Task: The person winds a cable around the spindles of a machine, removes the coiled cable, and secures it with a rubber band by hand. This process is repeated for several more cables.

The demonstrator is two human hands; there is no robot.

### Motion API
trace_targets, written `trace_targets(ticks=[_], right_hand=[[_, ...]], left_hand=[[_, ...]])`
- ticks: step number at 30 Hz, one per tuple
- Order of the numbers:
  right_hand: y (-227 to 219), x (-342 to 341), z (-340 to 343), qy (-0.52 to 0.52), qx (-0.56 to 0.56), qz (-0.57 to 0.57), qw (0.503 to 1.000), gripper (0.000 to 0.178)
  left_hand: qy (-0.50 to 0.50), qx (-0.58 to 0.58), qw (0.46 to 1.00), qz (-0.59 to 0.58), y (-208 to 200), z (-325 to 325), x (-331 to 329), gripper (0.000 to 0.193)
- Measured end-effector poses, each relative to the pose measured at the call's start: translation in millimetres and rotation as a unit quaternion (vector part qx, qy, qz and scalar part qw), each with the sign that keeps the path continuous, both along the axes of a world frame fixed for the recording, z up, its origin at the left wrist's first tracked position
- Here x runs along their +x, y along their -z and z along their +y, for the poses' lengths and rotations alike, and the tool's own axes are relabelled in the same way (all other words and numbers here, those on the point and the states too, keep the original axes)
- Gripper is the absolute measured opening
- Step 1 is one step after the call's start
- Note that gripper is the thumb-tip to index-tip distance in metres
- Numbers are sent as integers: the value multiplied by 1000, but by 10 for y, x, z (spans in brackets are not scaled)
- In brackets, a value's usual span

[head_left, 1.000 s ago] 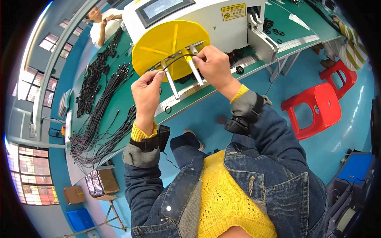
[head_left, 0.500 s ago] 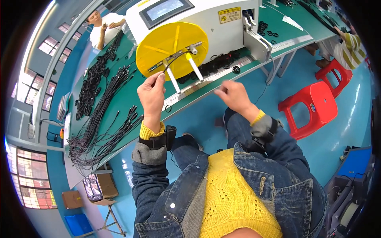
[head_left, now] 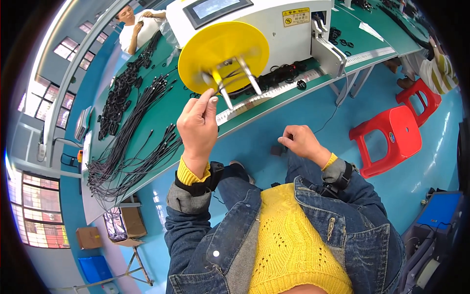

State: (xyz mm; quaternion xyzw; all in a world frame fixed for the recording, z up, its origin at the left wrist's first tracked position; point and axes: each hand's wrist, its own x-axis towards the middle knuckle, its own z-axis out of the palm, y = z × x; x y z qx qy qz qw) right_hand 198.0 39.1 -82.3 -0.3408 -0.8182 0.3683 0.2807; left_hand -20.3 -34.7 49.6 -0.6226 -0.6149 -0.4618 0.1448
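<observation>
My left hand (head_left: 198, 120) is closed, thumb and forefinger pinching a thin black cable (head_left: 226, 87). That cable runs to the yellow disc (head_left: 196, 54) on the front of a white winding machine (head_left: 276, 36). Two pale posts stick out from the disc, and blur around its crossbar suggests it is spinning. My right hand (head_left: 304, 143) hovers over my lap, away from the table edge, its fingers curled in with nothing visible in them.
Long black cables (head_left: 129, 130) and a heap of coiled ones (head_left: 117, 98) lie on the green table (head_left: 164, 159) at left. More coils (head_left: 281, 73) sit under the machine by a ruler strip. Red stools (head_left: 391, 139) stand at right. Another person (head_left: 139, 29) works at far left.
The disc's crossbar has turned and is now blurred. My left hand keeps its pinch near the disc. My right hand has drawn back lower, toward my lap, and its fingers have curled.
</observation>
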Motion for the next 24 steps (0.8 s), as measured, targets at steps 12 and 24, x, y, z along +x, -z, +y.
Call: trace_targets(ticks=[12, 24], right_hand=[[96, -67, 223, -23, -44, -53, 997, 23], [-14, -119, 449, -43, -6, 15, 999, 23]], left_hand=[[17, -16, 998, -53, 106, 6, 151, 18], [-44, -93, 993, 53, 100, 224, 375, 29]])
